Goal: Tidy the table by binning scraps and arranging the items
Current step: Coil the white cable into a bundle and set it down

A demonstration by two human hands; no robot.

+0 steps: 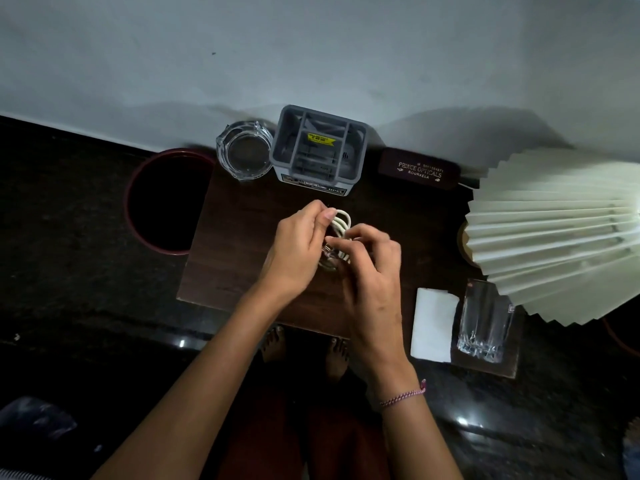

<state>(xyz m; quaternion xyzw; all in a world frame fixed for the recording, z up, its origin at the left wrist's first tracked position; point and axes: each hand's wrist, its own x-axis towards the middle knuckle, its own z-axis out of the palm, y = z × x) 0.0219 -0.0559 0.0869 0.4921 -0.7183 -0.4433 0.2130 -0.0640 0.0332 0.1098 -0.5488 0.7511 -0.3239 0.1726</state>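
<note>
wall [311, 46]: pale grey | floor [69, 299]: dark | table [235, 244]: dark wood

A: What is the table [239, 244] made of?
B: Dark wood grain, matt. The floor [104, 306] is dark stone, polished enough to glint.
A: And the glass pieces?
B: The ashtray [244, 150] and the tumbler [483, 323] are clear and glossy, and the tumbler is cut at its base.
A: The organiser [360, 150]?
B: Grey plastic, smooth and matt.
A: The cable [343, 220]?
B: White and smooth, with a faint sheen.
A: What else is there?
B: The napkin [433, 323] is matt white paper. The lampshade [554, 233] is pleated cream, paper or cloth, I cannot tell. The spectacle case [419, 169] is dark and matt with gold lettering.
</note>
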